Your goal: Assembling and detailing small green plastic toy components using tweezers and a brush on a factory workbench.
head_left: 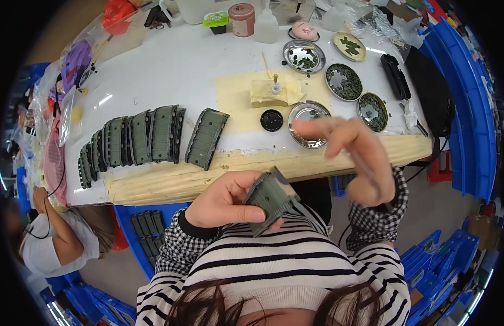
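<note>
My left hand point(225, 202) grips a dark green, ribbed, slightly curved plastic-looking piece point(269, 200) in front of my striped top. The thumb lies across its face, and the piece is tilted. My right hand point(361, 155) hovers at the table's near edge, by a shiny metal dish point(308, 142) of small dark bits. Motion blurs its fingers, so whether it holds anything is unclear. Similar green curved pieces stand in a row point(138, 136) on the left of the table, with a single one point(207, 138) at the right end.
Several round dishes point(343, 82) of small green parts are at the right. A tape-covered block point(268, 96) with a metal pin and a black round dish point(271, 120) sit mid-table. Yellowish tape point(154, 182) covers the front edge. Blue bins point(456, 108) flank the table; another person point(61, 239) sits at left.
</note>
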Demonstrator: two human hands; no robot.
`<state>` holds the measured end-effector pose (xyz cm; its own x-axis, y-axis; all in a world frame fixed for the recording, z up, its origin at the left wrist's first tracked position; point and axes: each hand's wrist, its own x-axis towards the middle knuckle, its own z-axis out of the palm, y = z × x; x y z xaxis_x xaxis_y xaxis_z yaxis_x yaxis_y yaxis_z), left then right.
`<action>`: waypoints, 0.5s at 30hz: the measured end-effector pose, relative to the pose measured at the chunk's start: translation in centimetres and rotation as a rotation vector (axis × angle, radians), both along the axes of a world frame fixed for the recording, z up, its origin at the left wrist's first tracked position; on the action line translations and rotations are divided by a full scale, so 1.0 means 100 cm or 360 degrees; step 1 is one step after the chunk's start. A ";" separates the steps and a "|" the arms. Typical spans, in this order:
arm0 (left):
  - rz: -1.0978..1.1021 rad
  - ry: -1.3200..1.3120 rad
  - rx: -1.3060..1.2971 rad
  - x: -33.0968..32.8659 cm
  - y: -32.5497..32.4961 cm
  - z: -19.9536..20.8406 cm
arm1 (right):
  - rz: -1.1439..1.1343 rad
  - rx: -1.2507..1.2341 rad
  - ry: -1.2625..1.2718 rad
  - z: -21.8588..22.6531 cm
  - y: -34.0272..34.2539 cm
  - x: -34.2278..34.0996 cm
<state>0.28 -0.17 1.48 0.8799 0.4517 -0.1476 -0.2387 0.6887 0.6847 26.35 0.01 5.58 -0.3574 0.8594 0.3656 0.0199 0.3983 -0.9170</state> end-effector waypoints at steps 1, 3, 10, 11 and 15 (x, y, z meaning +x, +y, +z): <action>0.0106 0.0004 -0.0079 -0.001 -0.002 0.003 | -0.0250 0.0137 -0.0191 0.003 0.007 0.011; 0.0251 0.0036 -0.0010 -0.005 -0.002 -0.004 | -0.0689 0.0383 -0.0667 0.008 0.024 0.034; 0.0574 0.0056 0.0002 0.003 0.001 0.000 | -0.0813 0.0420 -0.1501 -0.019 0.095 0.076; 0.0591 0.0064 0.0009 0.002 0.000 0.001 | -0.0756 0.0384 -0.1565 -0.022 0.104 0.079; 0.0636 0.0142 0.0016 -0.006 -0.003 0.002 | -0.0602 0.0373 -0.1694 -0.026 0.125 0.091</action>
<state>-0.28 -0.42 1.66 0.6186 0.7574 -0.2091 -0.4256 0.5466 0.7212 35.46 12.46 3.02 -0.3147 0.9282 0.1987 0.8933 0.3604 -0.2685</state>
